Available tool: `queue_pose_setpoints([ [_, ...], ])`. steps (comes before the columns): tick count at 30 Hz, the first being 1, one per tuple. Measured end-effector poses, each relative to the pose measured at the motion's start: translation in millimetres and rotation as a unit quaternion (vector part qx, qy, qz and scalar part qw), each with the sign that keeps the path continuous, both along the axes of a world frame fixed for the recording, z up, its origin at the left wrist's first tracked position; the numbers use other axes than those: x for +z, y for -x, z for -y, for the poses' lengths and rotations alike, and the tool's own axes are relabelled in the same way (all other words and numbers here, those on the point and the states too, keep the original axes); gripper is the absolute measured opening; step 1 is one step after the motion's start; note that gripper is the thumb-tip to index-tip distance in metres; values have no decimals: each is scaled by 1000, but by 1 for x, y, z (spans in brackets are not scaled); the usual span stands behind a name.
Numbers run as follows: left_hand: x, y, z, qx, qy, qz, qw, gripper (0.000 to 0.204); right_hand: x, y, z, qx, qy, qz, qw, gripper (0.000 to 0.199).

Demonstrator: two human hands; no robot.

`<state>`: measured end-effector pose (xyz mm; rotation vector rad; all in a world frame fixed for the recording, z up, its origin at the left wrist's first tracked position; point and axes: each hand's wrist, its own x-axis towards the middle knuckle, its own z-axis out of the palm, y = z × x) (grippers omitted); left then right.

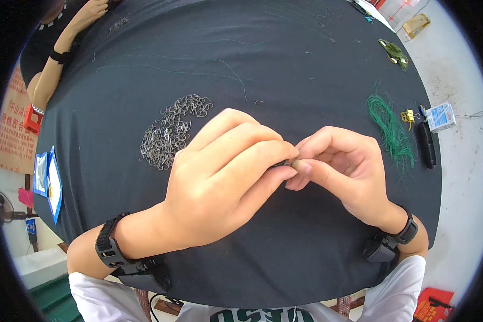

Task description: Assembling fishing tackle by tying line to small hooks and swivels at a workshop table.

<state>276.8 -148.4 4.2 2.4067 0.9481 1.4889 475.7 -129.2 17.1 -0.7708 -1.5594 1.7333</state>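
Note:
My left hand [228, 174] and my right hand [343, 172] meet over the middle of a round table with a black cloth [241, 279]. Thumb and forefinger of each are pinched together, tips touching those of the other hand. A small dark sliver shows between the left fingers; the fingertips cover most of it, so its kind cannot be made out. Just beyond my left hand lies a heap of grey metal fish hooks [169, 131], with a single hook [259, 102] apart from it. To the right of my right hand is a bundle of green line [390, 131].
Beside the green line are a yellow binder clip [409, 117], a black pen-like tool [426, 145] and a small blue-white box [440, 117]. Loose green strands [198, 71] stretch across the far cloth. Blue-white packets [53, 185] rest at the left edge. Another person's arm [59, 59] reaches in at far left.

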Motion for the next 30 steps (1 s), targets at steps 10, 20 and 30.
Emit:
queue_pose_setpoints([
  [10, -8, 2, 0, -25, 38, 1, 999, 15, -1, 2, 1, -19, -12, 52, 998, 10],
  [20, -5, 4, 2, -14, 174, 1, 985, 7, 5, 3, 3, -55, -97, 131, 985, 15],
  [30, -3, 6, 2, -11, 431, 142, 891, 10, -2, -23, -48, 14, 106, -117, 987, 20],
])
